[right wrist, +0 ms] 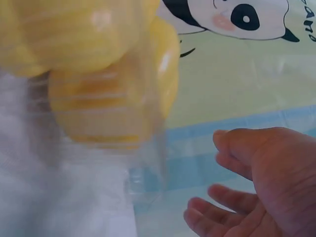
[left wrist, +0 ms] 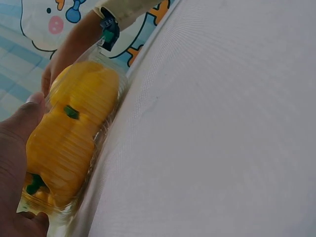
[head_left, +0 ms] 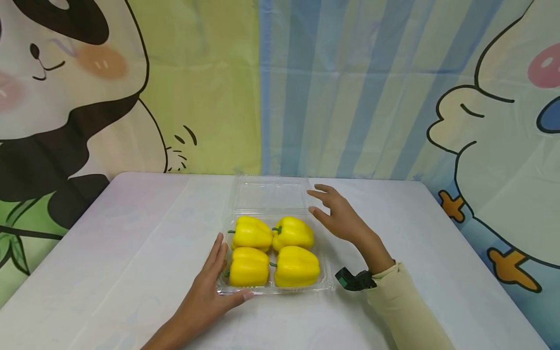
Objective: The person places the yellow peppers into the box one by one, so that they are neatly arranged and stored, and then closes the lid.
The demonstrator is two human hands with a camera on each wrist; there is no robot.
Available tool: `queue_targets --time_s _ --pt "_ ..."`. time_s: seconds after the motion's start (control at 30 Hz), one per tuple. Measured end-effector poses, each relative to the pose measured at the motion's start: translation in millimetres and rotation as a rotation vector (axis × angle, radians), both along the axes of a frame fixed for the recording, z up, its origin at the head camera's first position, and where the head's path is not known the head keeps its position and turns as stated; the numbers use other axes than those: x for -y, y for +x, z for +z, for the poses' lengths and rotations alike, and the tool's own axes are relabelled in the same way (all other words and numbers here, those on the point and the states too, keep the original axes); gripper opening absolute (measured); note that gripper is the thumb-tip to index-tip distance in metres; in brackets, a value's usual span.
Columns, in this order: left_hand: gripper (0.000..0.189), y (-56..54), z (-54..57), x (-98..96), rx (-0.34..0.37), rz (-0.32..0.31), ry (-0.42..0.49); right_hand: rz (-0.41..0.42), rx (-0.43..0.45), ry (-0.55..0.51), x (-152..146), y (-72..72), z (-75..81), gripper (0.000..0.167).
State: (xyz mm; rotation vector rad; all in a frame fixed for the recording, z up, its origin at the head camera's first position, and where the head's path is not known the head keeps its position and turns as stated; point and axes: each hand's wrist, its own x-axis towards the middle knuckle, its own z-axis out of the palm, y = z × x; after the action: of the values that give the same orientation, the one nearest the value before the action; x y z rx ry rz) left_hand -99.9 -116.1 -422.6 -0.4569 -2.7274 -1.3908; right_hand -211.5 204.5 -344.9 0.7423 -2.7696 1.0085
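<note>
Several yellow bell peppers [head_left: 297,266] with green stems sit in two rows inside a clear plastic clamshell box [head_left: 297,290]. Its transparent lid [head_left: 271,197] is folded back, away from the person. My left hand [head_left: 214,289] rests at the box's near left corner, fingers straight along the left side and thumb along the front rim. In the left wrist view, ribbed clear plastic covers the side of the peppers [left wrist: 64,148]. My right hand [head_left: 341,216] hovers beside the lid's right edge, fingers spread and holding nothing; the right wrist view shows a gap between it [right wrist: 256,182] and the box.
A white cloth [head_left: 131,262] covers the table under the box. Behind the table hangs a curtain [head_left: 210,87] printed with cartoon animals and stripes. A small dark device [head_left: 355,280] is strapped to the right wrist, by the beige sleeve [head_left: 407,306].
</note>
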Motion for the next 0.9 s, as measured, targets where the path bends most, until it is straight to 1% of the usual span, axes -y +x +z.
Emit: queue_targets --time_s 0.1,0.23,0.33,0.57,0.67,0.8,0.9 --pt "0.116 -0.2 -0.5 0.7 0.001 -0.001 0.002 -0.057 0.028 -0.041 -4 -4.2 -9.4 0.058" --pt "0.116 0.0 -0.8 1.1 0.020 0.004 0.001 -0.089 0.129 -0.126 -6 -8.5 -20.6 0.068" --pt "0.117 0.3 -0.3 1.0 0.024 0.003 0.003 -0.099 0.214 -0.162 -7 -10.8 -26.9 0.076" --pt "0.117 0.4 0.9 1.4 0.002 0.001 0.002 -0.138 0.382 -0.255 -7 -17.0 -40.9 0.079" --pt "0.117 0.1 1.0 1.2 0.001 0.000 -0.001 -0.139 0.415 -0.269 -6 -19.7 -47.4 0.079" --pt "0.116 -0.5 0.6 0.9 0.003 -0.002 0.002 -0.135 0.413 -0.248 -5 -21.8 -52.4 0.079" --pt "0.115 -0.4 0.3 1.0 0.003 -0.003 0.006 -0.138 0.414 -0.233 -5 -21.3 -52.7 0.078"
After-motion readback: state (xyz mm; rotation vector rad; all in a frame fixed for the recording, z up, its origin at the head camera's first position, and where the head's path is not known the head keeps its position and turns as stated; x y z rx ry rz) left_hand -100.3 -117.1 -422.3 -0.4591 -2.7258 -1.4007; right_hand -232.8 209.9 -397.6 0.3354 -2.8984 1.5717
